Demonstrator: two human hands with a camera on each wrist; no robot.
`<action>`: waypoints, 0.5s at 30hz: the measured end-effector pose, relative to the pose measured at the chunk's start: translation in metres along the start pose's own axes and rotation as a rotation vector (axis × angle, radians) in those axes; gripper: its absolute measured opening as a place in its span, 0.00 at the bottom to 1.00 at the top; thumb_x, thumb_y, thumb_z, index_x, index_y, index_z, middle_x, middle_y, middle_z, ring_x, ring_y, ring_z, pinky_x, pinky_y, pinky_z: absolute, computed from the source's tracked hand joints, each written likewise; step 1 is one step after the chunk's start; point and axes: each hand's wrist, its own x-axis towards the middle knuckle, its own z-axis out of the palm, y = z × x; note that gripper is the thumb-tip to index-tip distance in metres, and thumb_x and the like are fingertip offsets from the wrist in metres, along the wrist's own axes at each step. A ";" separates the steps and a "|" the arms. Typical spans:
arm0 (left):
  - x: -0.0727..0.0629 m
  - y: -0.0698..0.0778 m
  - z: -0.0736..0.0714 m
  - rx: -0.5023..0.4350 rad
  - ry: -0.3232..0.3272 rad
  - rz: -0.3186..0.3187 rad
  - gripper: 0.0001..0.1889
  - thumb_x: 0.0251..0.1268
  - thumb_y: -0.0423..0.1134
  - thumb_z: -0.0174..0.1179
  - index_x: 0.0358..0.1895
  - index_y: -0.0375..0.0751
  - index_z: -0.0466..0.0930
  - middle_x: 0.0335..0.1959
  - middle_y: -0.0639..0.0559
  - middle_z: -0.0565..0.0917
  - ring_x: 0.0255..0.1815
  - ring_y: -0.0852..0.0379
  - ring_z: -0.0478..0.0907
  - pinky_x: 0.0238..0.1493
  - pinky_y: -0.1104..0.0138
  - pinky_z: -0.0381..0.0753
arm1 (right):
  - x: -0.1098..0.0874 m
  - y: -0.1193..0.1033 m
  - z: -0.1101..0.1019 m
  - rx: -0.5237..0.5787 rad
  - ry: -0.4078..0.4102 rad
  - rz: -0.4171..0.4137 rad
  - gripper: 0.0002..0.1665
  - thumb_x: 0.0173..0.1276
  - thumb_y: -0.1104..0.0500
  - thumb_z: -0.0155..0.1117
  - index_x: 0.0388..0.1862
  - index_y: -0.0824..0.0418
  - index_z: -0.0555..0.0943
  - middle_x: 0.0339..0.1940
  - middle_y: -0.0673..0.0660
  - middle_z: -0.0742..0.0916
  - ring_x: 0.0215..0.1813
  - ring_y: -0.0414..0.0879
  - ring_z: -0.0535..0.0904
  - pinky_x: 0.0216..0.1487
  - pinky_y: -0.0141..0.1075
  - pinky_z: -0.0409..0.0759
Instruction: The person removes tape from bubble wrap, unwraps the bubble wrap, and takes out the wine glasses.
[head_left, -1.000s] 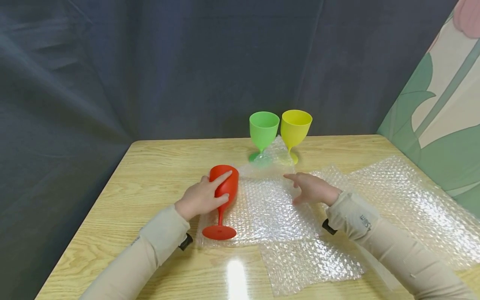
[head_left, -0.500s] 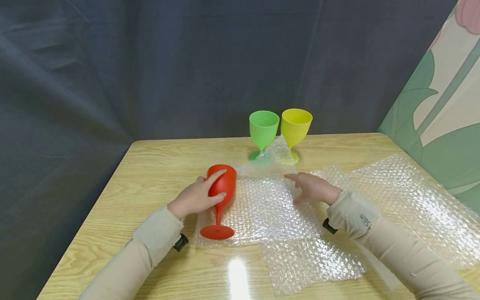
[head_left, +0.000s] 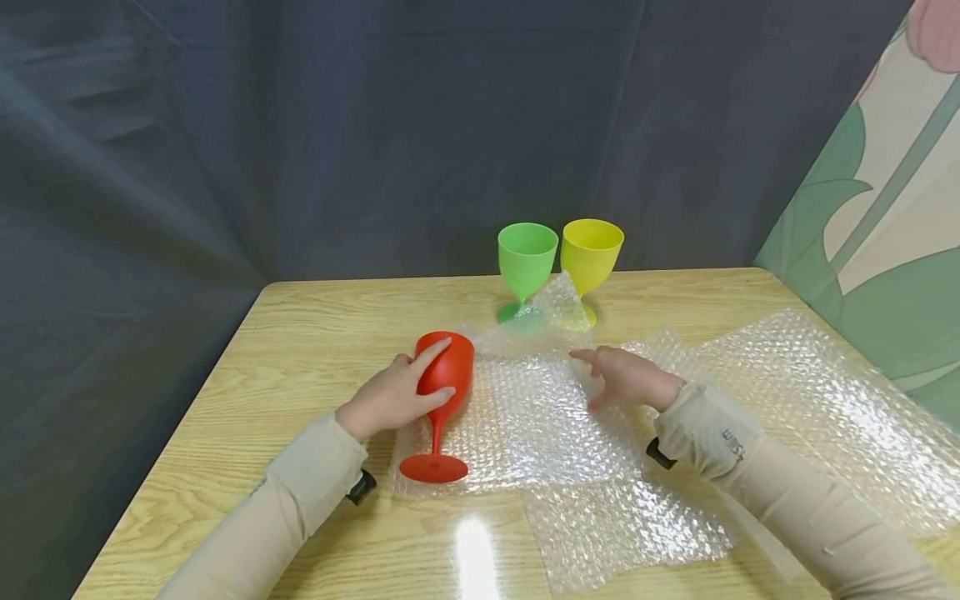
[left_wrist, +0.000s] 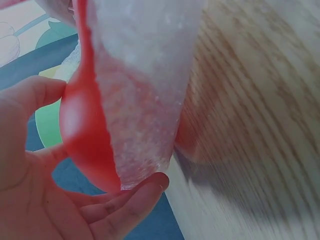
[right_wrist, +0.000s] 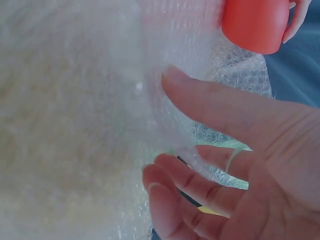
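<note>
A red goblet (head_left: 452, 375) lies on its side on a sheet of bubble wrap (head_left: 543, 417), its foot towards me. My left hand (head_left: 386, 396) holds the bowl from the left, with thumb and index finger across it. In the left wrist view, the other fingers (left_wrist: 130, 205) reach the wrap's edge beneath the goblet. My right hand (head_left: 626, 379) is at the sheet's right side. The right wrist view has the wrap's edge (right_wrist: 172, 135) between thumb and bent fingers, slightly raised. Part of the right hand's grip is hidden by the blurred wrap.
A green goblet (head_left: 527, 254) and a yellow goblet (head_left: 592, 254) stand upright at the table's back, behind a raised corner of wrap. More bubble wrap (head_left: 817, 408) spreads over the right side. Bare wooden table (head_left: 300, 358) extends on the left. A dark curtain (head_left: 412, 142) hangs behind.
The left hand and red goblet have shifted slightly left over the past second, staying about still in the last half. The right hand has hardly moved.
</note>
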 end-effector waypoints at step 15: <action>-0.002 -0.017 -0.002 -0.197 0.006 0.009 0.43 0.60 0.57 0.56 0.74 0.51 0.43 0.61 0.39 0.70 0.54 0.45 0.74 0.51 0.52 0.78 | -0.001 -0.002 -0.002 0.015 -0.020 0.028 0.51 0.46 0.63 0.74 0.68 0.72 0.60 0.42 0.68 0.83 0.46 0.59 0.79 0.45 0.47 0.79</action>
